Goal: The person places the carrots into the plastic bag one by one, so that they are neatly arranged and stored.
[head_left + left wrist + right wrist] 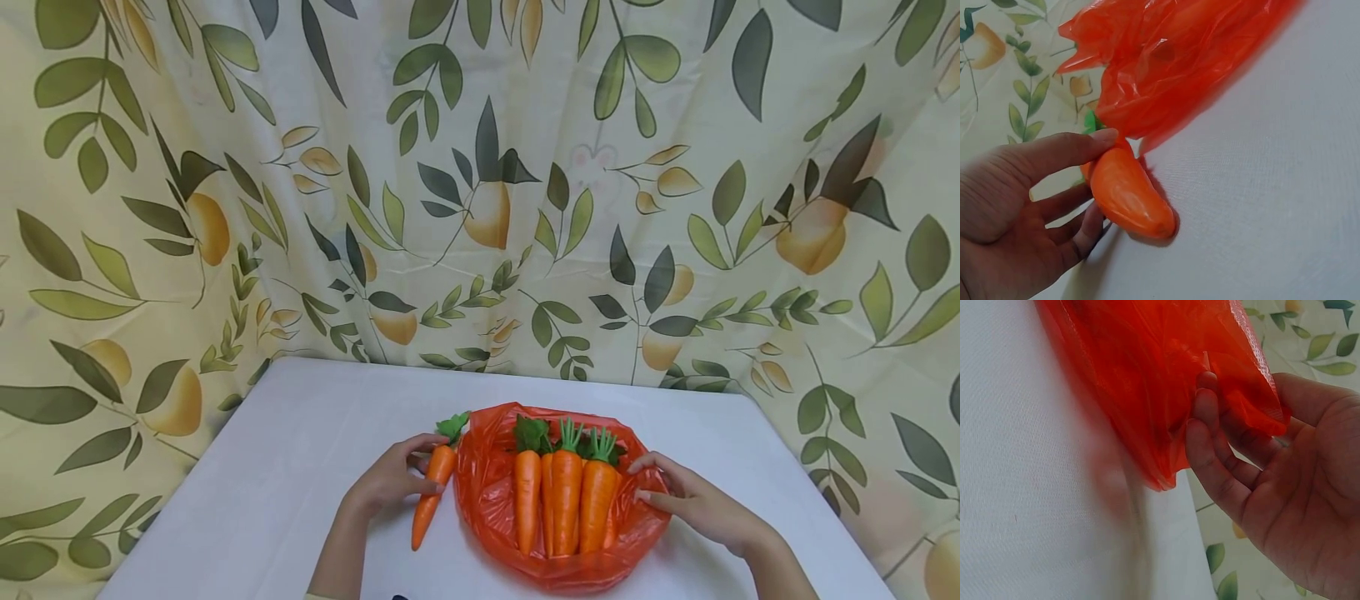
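Between the thumb and fingers of my left hand [386,477] is an orange carrot [432,493] with a leafy green top, held just left of the red plastic bag [483,525]. In the left wrist view the thumb lies across the carrot [1125,190] near its green end, and the tip points away from the palm. The bag lies with its mouth wide, and several carrots [567,500] with green tops lie side by side in it. My right hand [697,504] holds the bag's right rim; in the right wrist view the red film [1147,381] passes between thumb and fingers.
A white-covered table [337,417] lies under everything, its far edge meeting a leaf-and-fruit patterned curtain [480,275]. The curtain also hangs along both sides. A small dark object [400,597] shows at the bottom edge of the head view.
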`<state>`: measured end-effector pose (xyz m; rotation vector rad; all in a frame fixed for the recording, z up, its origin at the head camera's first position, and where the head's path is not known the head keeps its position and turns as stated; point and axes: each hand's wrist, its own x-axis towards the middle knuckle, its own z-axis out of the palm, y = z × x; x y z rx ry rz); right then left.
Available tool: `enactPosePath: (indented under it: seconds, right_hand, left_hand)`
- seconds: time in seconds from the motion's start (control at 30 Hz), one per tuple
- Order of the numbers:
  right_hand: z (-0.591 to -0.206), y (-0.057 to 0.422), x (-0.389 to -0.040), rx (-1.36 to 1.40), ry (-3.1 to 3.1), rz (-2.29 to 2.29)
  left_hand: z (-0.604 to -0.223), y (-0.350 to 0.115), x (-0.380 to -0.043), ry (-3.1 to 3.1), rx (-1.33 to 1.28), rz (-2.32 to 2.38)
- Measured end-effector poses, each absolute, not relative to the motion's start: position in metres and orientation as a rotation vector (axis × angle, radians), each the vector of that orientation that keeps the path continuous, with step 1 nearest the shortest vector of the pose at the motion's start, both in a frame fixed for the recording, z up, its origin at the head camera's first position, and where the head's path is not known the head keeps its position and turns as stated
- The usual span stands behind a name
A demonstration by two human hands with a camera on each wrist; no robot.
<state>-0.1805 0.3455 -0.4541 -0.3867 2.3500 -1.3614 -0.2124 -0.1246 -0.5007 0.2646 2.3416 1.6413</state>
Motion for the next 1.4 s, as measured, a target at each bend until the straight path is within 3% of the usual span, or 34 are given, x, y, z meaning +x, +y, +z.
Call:
enactPosePath:
  seconds: [0.43,1.4]
  right_hand:
    - [-0.451,0.345,-0.178,-0.379,2.377,-1.338]
    - [-0.449,0.344,-0.178,-0.393,2.355,-1.358]
  left_hand:
    - [-0.491,-0.133,-0.208,2.450,-0.001,1.754]
    - [-0.446,-0.119,-0.208,2.456,0.073,1.843]
